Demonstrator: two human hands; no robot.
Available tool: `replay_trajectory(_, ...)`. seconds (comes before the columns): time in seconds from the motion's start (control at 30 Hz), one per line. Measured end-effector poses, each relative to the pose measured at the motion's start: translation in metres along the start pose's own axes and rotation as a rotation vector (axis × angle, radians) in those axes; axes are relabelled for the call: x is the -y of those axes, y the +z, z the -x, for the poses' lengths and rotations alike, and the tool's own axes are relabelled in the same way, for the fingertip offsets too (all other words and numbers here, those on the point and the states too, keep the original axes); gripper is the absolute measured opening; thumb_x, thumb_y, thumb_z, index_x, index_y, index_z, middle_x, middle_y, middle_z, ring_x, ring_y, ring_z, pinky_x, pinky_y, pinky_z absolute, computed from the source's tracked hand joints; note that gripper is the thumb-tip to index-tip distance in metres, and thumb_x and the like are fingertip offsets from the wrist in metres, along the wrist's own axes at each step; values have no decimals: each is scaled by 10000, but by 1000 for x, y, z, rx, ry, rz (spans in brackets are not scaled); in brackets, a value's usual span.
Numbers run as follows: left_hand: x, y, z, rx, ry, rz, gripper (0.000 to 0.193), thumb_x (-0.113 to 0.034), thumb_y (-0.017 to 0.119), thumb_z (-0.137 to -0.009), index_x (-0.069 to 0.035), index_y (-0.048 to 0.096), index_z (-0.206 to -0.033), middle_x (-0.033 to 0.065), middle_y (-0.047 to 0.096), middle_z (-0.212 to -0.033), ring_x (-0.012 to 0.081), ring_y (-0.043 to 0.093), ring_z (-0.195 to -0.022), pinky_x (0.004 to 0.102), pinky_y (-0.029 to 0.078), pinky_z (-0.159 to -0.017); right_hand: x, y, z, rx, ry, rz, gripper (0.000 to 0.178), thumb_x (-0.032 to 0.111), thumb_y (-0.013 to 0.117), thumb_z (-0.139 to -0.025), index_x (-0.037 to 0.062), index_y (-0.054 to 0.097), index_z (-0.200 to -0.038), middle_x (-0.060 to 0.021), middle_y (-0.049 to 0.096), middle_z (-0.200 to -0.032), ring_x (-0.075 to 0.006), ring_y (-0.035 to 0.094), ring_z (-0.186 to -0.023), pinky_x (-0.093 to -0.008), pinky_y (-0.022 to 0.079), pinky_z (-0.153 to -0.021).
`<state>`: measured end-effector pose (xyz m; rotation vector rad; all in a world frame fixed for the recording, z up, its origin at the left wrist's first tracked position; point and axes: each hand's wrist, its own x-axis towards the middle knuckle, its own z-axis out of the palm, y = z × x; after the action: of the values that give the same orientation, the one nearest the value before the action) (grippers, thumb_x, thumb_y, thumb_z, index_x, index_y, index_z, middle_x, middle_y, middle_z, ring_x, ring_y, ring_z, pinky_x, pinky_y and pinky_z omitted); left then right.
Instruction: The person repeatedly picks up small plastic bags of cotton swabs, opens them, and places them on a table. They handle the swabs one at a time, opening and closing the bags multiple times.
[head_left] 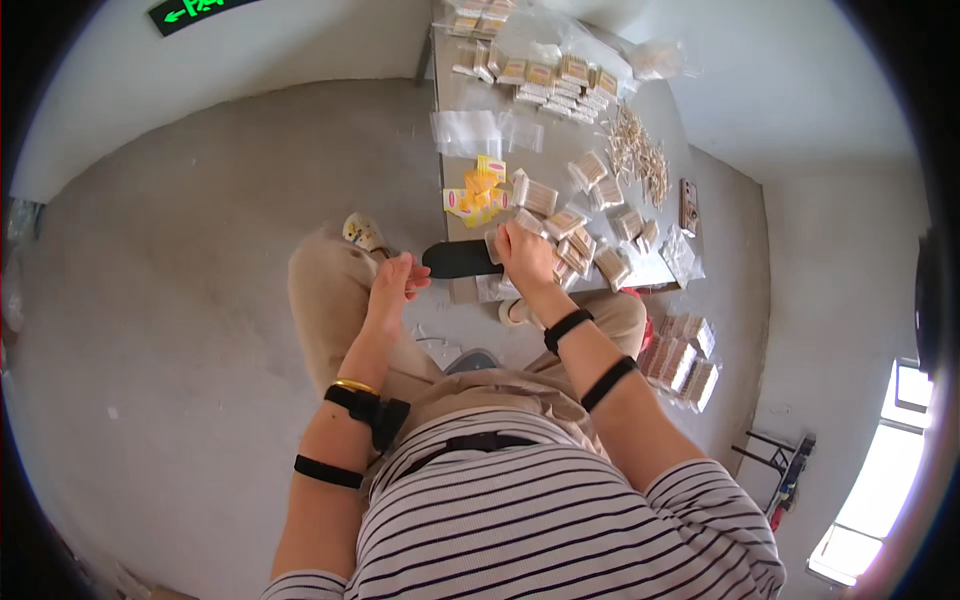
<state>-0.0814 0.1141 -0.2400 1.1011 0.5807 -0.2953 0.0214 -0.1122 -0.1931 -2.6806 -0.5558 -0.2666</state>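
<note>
My right hand (526, 258) is closed in a fist at the table's near left edge, over one end of a flat black piece with a rounded tip (460, 260). A bit of pale, clear plastic (491, 246) shows beside its knuckles; what the fingers hold is hidden. Close to the rounded tip is my left hand (395, 288), its fingers loosely bent and a little apart, with nothing visible in them. Around the right hand lie small clear packs of thin pale sticks (566, 221). Beyond the black piece, yellow-and-white printed cards (478, 195) are spread in a loose pile.
Flat clear bags (468, 133) lie on the grey table (455, 95), with stacked packs (565, 90) farther back. Loose sticks (638, 155) are heaped at the right near a phone-like object (689, 207). Bundled packs (680, 360) stand on the floor at right.
</note>
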Motion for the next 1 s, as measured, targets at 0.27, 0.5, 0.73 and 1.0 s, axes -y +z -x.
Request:
replay_trajectory(0.27,4,1,0,-8,-26,-36,390,-462,562,-1063,-101,597,-1207,53,740,-1107,122,682,-957,292,469,-829,-15,3,-9,26,103,-62,271,265,593,-1005,61,582,-828,-202,662,-705,-436,667,-679,-516,536,-616)
replay_trajectory(0.5,-8,18,4,-6,-24,-48,433,-464,631,-1028,-79,589,-1224,52,740,-1121,122,687,-972,295,482,-833,-14,-8,0,20,157,-186,302,267,584,-1042,28,596,-856,-196,608,-663,-354,619,-594,-465,485,-581)
replay_trajectory(0.73,-86,115,58,255,178,347,383,-303,710,-1003,-63,570,-1265,43,701,-1158,128,657,-1065,336,498,-956,63,-104,1,-211,455,-1274,311,258,468,-1131,24,642,-1020,-7,636,-778,-94,561,-667,-260,454,-593)
replay_trajectory(1.0,-157,158,152,282,906,-77,206,-50,796,-894,-14,690,-1067,43,718,-1049,107,649,-975,270,486,-930,71,-168,46,-150,74,-1506,207,144,527,-1097,19,592,-1249,-59,643,-1152,-161,627,-1076,-320,516,-944)
